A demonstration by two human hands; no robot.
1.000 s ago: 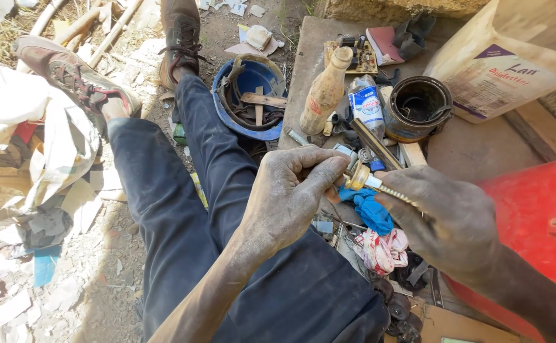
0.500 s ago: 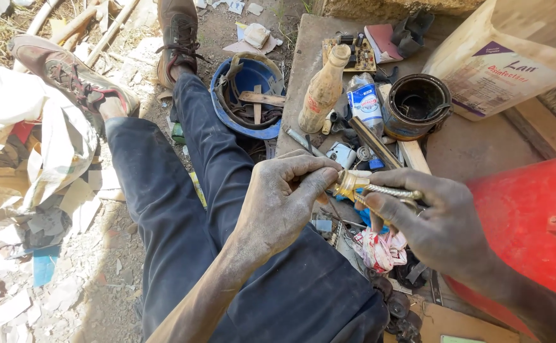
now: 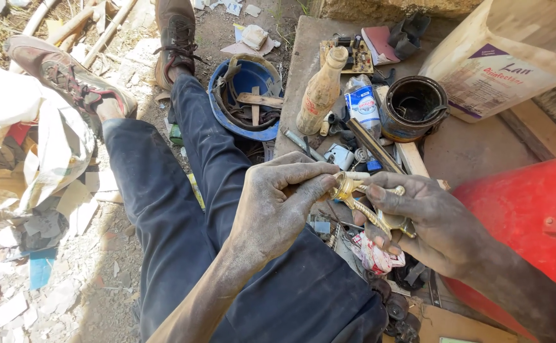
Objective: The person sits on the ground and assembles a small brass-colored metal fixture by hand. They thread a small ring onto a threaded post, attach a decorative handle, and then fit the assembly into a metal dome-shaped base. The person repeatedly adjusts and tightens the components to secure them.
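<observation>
My left hand (image 3: 278,203) and my right hand (image 3: 433,222) meet over my lap, both dusty. Between them is a small brass fitting (image 3: 367,206) with a ridged stem. My right hand grips its lower body with the thumb on top. My left thumb and fingers pinch its upper end, where a white piece (image 3: 357,175) shows just above. My legs in dark blue trousers (image 3: 208,190) stretch away below the hands.
A concrete slab (image 3: 475,152) at the right holds a dirty bottle (image 3: 321,92), a dark tin (image 3: 412,108), a small packet and loose parts. A blue hard hat (image 3: 246,95) with scraps lies by my leg. A red container (image 3: 532,216) and a large jug (image 3: 506,57) stand at the right.
The hands have come closer together and dropped slightly. The blue item seen under the fitting earlier is hidden; the left fingers now pinch the fitting's top.
</observation>
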